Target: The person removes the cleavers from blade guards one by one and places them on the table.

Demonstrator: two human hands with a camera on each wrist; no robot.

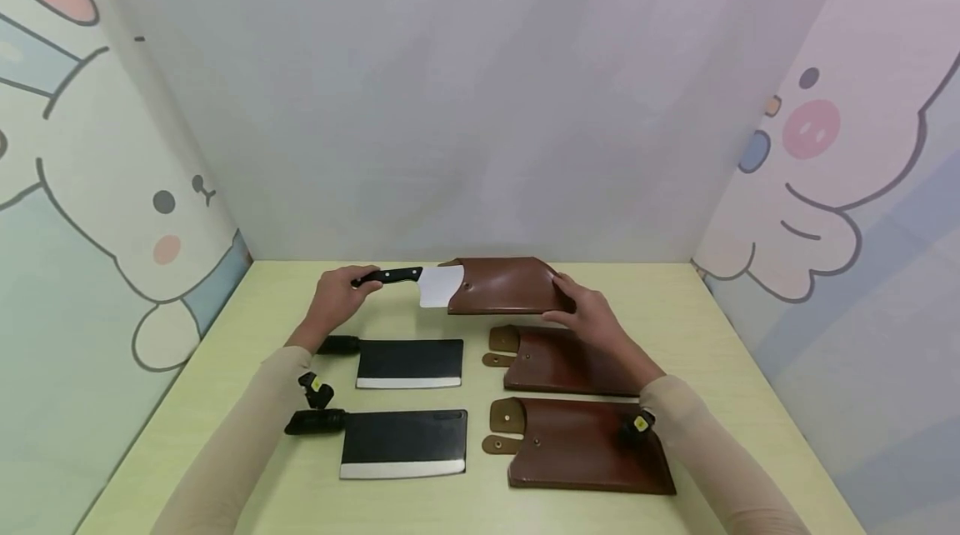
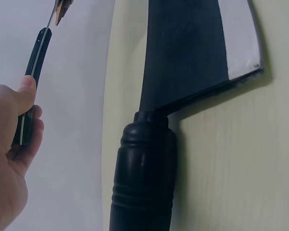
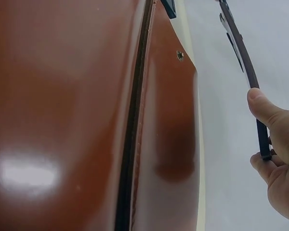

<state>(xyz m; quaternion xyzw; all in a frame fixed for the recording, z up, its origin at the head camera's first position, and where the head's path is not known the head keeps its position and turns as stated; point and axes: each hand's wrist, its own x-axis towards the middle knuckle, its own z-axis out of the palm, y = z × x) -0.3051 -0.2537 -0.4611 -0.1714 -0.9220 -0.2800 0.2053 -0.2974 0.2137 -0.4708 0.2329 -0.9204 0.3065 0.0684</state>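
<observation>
My left hand grips the black riveted handle of a cleaver, seen edge-on in the left wrist view. The cleaver's bright blade is partly inside a brown leather sheath, which hides the rest of it. At the sheath's far right end, my right hand holds it between thumb and fingers, also plain in the right wrist view. Sheath and cleaver are raised above the table's back part. Below my left hand lies a second cleaver with a dark blade.
Nearer on the table lies another dark cleaver. Two more brown sheaths, one behind and one in front, lie to the right with their strap ends facing left. A pale wall rises at the back.
</observation>
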